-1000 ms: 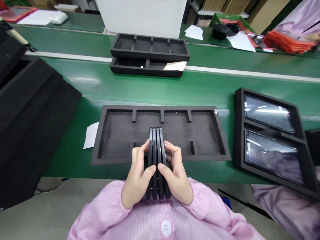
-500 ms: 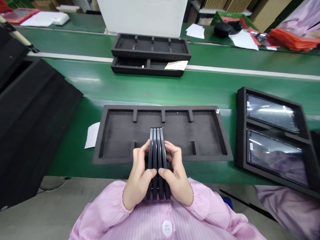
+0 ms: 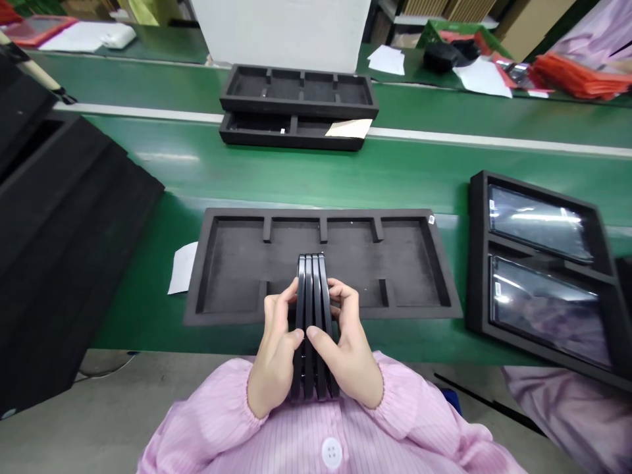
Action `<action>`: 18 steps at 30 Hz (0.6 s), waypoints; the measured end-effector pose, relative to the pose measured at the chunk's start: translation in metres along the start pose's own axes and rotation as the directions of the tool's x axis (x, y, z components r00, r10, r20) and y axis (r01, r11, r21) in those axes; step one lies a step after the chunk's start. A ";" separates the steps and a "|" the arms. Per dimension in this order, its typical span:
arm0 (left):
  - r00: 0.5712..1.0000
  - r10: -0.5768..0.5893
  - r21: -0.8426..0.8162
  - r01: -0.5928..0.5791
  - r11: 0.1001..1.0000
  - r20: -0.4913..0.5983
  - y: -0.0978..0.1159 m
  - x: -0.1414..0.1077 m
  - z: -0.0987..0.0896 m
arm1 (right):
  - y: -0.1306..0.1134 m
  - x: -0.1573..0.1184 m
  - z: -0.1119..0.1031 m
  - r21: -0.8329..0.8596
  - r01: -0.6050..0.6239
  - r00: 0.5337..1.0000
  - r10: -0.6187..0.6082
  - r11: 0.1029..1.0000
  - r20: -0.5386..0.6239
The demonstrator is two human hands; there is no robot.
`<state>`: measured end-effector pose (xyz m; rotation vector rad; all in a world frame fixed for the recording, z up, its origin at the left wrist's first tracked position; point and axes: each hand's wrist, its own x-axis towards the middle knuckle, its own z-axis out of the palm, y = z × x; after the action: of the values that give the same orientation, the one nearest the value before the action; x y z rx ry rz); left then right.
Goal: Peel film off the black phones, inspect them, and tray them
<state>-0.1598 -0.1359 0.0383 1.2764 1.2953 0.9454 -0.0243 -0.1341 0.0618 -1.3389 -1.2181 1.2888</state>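
Between my two palms stands a stack of slim black panels (image 3: 313,296), several of them side by side on edge, seen from their narrow sides. My left hand (image 3: 276,349) is closed on the stack's left face, its thumb on the near edges. From the other side my right hand (image 3: 348,342) grips it, the thumb lying across the middle panels' edges. Behind and below the stack lies a dark foam tray (image 3: 237,263) with short dividers along its far and near sides. What kind of device the panels are cannot be made out.
At the right, a foam tray (image 3: 476,250) holds two glossy screen panels (image 3: 548,309). Tall stacked black foam (image 3: 74,250) rises at the left. Two smaller trays (image 3: 296,139) sit across the green bench (image 3: 172,164), before a white board (image 3: 281,33). A paper slip (image 3: 182,268) lies by the middle tray.
My right thumb has slid left across the panel edges, and my left thumb has drawn back slightly. The stack has shifted a little to the right and towards me.
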 end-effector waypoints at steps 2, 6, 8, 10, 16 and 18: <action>1.000 -0.003 -0.010 0.003 1.000 0.007 0.001 0.000 0.001 | -0.001 -0.001 0.000 0.001 -0.001 1.000 0.001 1.000 0.005; 0.999 0.028 0.000 -0.028 1.000 0.032 0.000 -0.001 0.001 | -0.003 0.000 -0.001 -0.024 -0.005 1.000 0.004 1.000 -0.003; 0.997 0.054 0.016 -0.055 0.998 0.056 -0.002 -0.002 0.000 | -0.004 0.001 -0.002 -0.032 -0.020 1.000 0.020 0.999 0.009; 0.995 0.068 0.017 -0.069 0.997 0.078 -0.004 -0.003 -0.001 | -0.004 0.001 -0.003 -0.022 -0.034 0.999 0.034 0.999 0.040; 0.989 -0.112 -0.104 0.122 0.987 0.093 0.007 0.026 -0.011 | 0.000 0.002 -0.008 0.019 -0.044 0.992 0.042 0.999 0.120; 0.973 -0.166 -0.088 0.181 0.980 0.157 0.015 0.040 -0.014 | 0.001 0.005 -0.008 0.040 -0.047 0.989 0.040 0.998 0.144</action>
<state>-0.1670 -0.0925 0.0493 1.1137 1.2054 0.7672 -0.0162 -0.1289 0.0608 -1.2654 -1.2569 1.4556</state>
